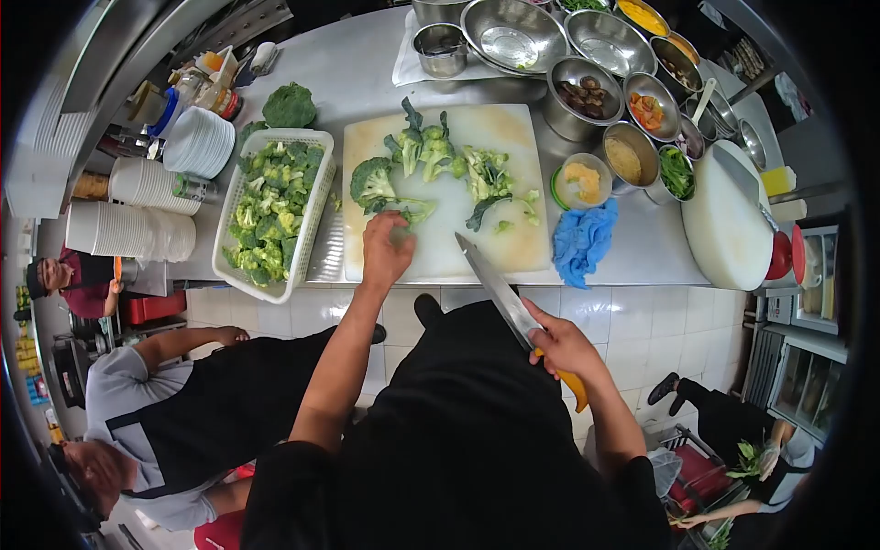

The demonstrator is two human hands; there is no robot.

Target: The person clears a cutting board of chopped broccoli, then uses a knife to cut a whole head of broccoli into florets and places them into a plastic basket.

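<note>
My right hand (564,344) is closed round the yellow handle of a large knife (500,291), whose blade points up and left over the front edge of the white cutting board (440,247). At the board's left part, my left hand (388,247) has its fingers curled close to a broccoli piece (372,181); whether they grip anything is hidden. More broccoli pieces (429,151) lie at the back middle of the board, and leafy stem pieces (489,179) lie to the right. Left of the board, a white basket (323,188) holds many cut florets.
A whole broccoli head (289,106) sits behind the basket. Stacked plates and bowls (197,142) stand at far left. Metal bowls (584,96), a blue cloth (584,240) and a round white board (729,225) are on the right. One co-worker (220,412) is at left, another at lower right.
</note>
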